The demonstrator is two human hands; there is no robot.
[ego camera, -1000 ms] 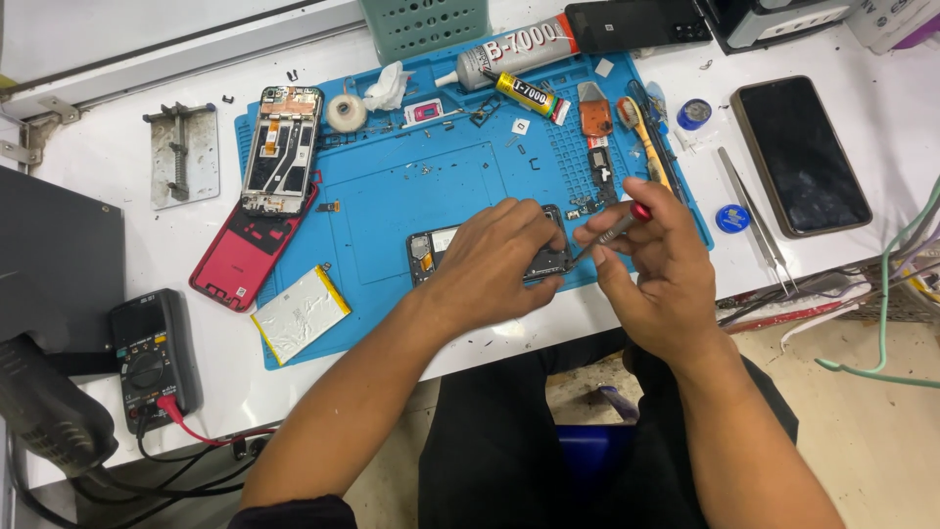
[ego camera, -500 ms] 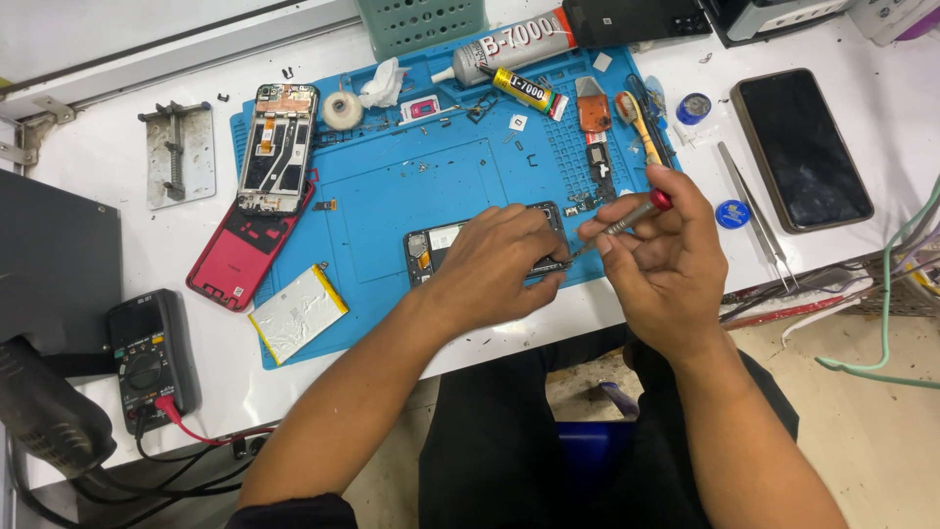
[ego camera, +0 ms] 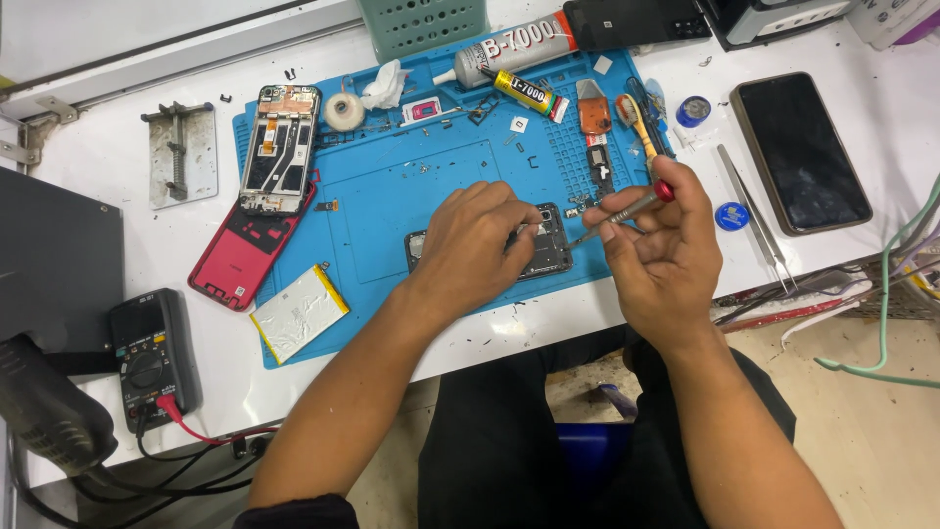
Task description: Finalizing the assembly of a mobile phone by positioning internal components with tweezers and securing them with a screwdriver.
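My left hand (ego camera: pixel 480 243) lies palm down on a dark phone circuit board (ego camera: pixel 543 257) at the front edge of the blue work mat (ego camera: pixel 411 186), fingers pressing on it. My right hand (ego camera: pixel 658 253) grips a small screwdriver (ego camera: pixel 627 208) with a red cap, its tip pointing left and down toward the board's right end. Much of the board is hidden under my left hand.
On the mat: an opened phone frame (ego camera: pixel 282 147), a red back cover (ego camera: pixel 240 257), a silver battery (ego camera: pixel 299 313), glue tubes (ego camera: pixel 519 44), a tape roll (ego camera: pixel 345 111). A dark phone (ego camera: pixel 798 152) and tweezers (ego camera: pixel 754 220) lie right. A multimeter (ego camera: pixel 152 358) sits left.
My right hand has shifted slightly, the screwdriver tip staying near the board's right end. My left hand remains pressed on the board.
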